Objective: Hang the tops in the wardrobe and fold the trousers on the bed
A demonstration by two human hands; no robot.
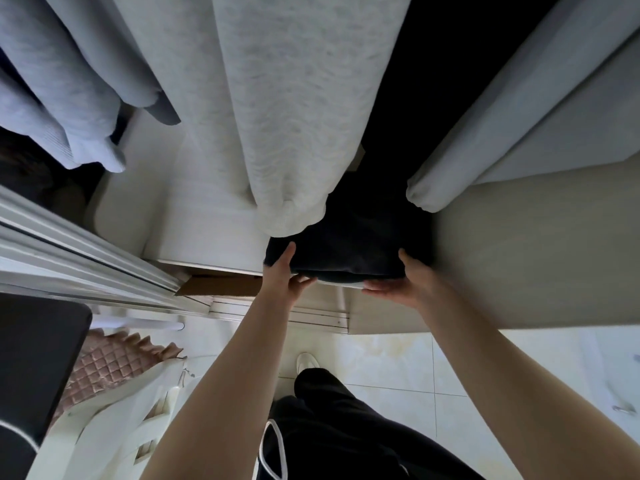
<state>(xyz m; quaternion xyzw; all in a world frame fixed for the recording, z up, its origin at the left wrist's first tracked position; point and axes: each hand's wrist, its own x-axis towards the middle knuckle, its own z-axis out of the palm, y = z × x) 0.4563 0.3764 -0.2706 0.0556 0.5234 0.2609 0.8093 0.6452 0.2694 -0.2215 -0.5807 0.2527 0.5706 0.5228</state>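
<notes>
A folded dark garment point(346, 247) lies on the white shelf point(204, 223) inside the wardrobe, at its front edge. My left hand point(282, 271) grips its left side, thumb on top and fingers underneath. My right hand point(401, 280) holds its right side the same way, fingers flat beneath it. Above it hang a light grey top point(277, 109), a pale blue-grey top point(69, 84) at the left and another white garment point(502, 116) at the right.
The sliding door track point(86, 258) runs at the left and a beige wardrobe panel point(536, 251) stands at the right. The bed's pink quilted cover point(107, 365) is at lower left. My dark trouser leg and white shoe point(306, 362) stand on the tiled floor.
</notes>
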